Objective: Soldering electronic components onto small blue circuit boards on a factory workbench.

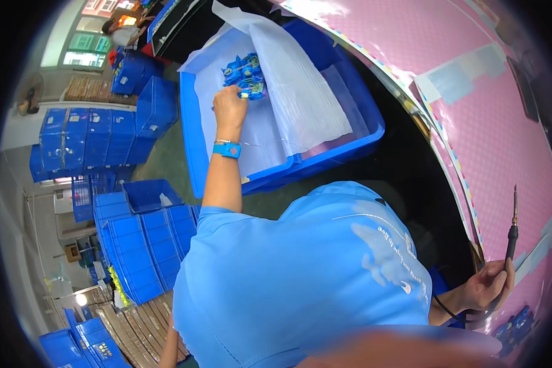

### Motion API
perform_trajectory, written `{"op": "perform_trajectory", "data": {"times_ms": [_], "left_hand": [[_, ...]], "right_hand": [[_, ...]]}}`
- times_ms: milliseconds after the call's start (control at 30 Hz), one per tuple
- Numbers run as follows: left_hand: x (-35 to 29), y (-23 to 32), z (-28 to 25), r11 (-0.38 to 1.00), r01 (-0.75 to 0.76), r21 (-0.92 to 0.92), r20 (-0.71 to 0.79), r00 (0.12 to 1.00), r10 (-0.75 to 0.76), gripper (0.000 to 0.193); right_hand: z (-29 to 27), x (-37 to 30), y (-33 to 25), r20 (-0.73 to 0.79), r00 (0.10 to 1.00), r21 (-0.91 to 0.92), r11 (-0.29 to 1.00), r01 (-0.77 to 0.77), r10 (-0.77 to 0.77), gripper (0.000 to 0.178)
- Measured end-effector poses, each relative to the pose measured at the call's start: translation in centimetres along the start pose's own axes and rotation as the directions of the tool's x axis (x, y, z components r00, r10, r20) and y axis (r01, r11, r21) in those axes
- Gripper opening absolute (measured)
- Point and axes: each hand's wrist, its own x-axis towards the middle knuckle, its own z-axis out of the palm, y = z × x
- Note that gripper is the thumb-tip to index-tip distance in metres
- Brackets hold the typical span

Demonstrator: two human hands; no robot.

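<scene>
My left hand (230, 109) reaches into a large blue plastic bin (291, 164) lined with white foam sheet. Its fingers are closed at the edge of a cluster of small blue parts (242, 70) with greenish pieces on them, seemingly gripping one; the fingertips are partly hidden. A blue wrist strap (227, 149) with a thin cord circles that wrist. Off to the right, my right hand (487, 286) grips a soldering iron (513, 236) by its black handle, tip pointing up. Its cable runs down past the wrist. More blue parts (514, 331) lie on the pink table below this hand.
The pink-covered table (490, 159) fills the right side, with taped patches and a dark flat object (522, 89) on it. White foam sheet (306, 92) folds over the bin. Stacked blue crates (92, 138) and flattened cardboard (132, 322) stand at left. Another person (126, 34) sits far back.
</scene>
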Motion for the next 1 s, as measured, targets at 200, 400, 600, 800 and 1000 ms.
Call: {"op": "perform_trajectory", "data": {"times_ms": [200, 400, 600, 800, 1000], "left_hand": [[1.8, -2.6, 5.2, 0.997, -0.06, -0.056, 0.008, 0.998, 0.061, 0.018], [1.9, 0.6, 4.2, 0.773, 0.036, -0.634, 0.179, 0.979, 0.101, 0.043], [-7.4, 18.0, -13.1, 0.411, -0.12, -0.904, 0.112, 0.86, 0.497, 0.028], [-13.5, 34.5, -12.9, 0.212, 0.649, -0.731, 0.376, 0.123, 0.918, 0.038], [-15.2, 39.9, -12.4, 0.266, 0.747, -0.61, 0.309, -0.085, 0.947, 0.03]], "right_hand": [[1.6, -0.1, -1.0, 0.044, 0.999, 0.005, 1.0, -0.011, 0.01, 0.026], [0.6, -2.1, 0.7, -0.055, 0.997, -0.254, 0.965, -0.064, 0.051, 0.029], [3.2, 1.9, -3.3, 0.217, 0.951, -0.482, 0.822, 0.302, -0.222, 0.028], [5.5, 0.4, -4.1, 0.39, 0.915, -0.561, 0.761, 0.326, -0.104, 0.052], [-0.2, 2.8, -2.7, 0.442, 0.855, -0.559, 0.663, 0.498, -0.27, 0.05]]}}
